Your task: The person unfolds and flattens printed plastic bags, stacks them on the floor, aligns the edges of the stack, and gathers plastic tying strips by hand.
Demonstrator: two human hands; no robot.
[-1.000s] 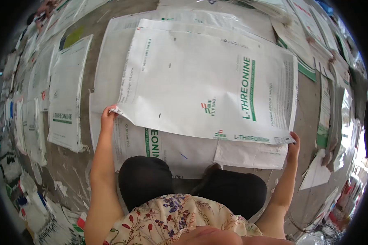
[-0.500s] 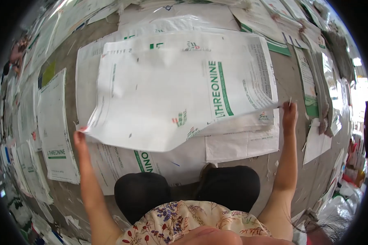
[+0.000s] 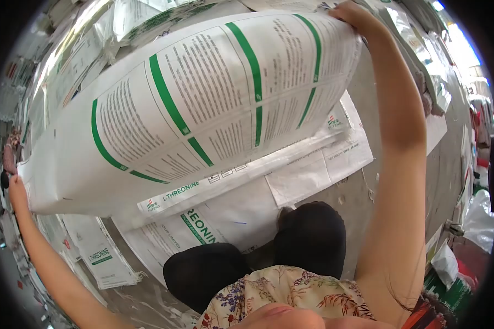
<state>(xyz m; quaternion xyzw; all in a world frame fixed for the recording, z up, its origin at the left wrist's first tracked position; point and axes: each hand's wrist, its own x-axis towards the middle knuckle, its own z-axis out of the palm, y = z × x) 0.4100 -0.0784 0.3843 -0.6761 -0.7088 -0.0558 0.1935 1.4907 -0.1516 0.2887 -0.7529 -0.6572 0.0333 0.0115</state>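
A large white bag (image 3: 203,93) with green stripes and blocks of small print is stretched up between my hands. My left hand (image 3: 18,193) is closed on its left edge at the far left. At the top right my right hand (image 3: 350,15) grips the opposite upper corner. Below the raised bag, another white bag with green L-THREONINE print (image 3: 181,192) lies on the floor, partly covered. Beneath it are a further printed bag (image 3: 230,225) and a folded white bag (image 3: 296,183), close to my knees.
More flat bags lie at the left, one marked L-THREONINE (image 3: 100,255). Grey floor (image 3: 335,203) shows right of my knees. Clear plastic and coloured packaging (image 3: 477,219) are heaped at the right edge. Part of another person (image 3: 10,151) shows at the far left.
The held bag has been lifted and now shows its striped, text-covered side. My right hand has risen to the top; my left has moved farther left. The view has turned.
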